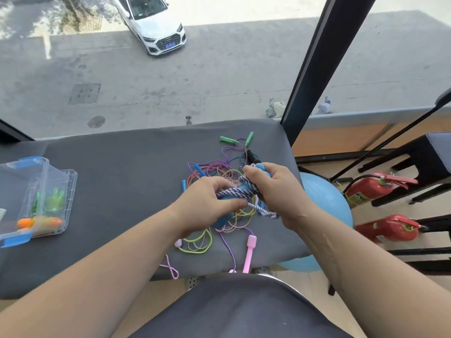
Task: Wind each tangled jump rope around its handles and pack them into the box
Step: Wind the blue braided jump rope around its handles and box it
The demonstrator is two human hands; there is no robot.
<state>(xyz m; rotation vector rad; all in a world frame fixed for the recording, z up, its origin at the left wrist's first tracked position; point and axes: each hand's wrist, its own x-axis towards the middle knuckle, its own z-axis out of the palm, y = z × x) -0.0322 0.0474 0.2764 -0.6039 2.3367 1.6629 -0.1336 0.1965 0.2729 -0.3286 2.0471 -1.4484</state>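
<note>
Hands: your left hand [207, 204] and right hand [278, 191] are both gripping one blue-white braided rope [231, 192].
Beyond: two green handles [228, 139] are lying loose.

- Daylight comes in past the dark window post [314, 64] ahead of me; a white car [151, 23] stands on grey pavement [219, 76] below.
- A grey-covered table [97, 167] fills my view.
- Right, on the wood floor [310, 279]: a blue ball [324, 198], two red extinguishers [375, 189] [390, 230], a dark stool [434, 154].

Ropes on grey cloth [122, 172]
The striped rope [234, 192] is purple and white over blue handles [261, 167]; green handles [228, 139] and a pink handle [249, 252] show; the box [36, 181] is clear.
</note>
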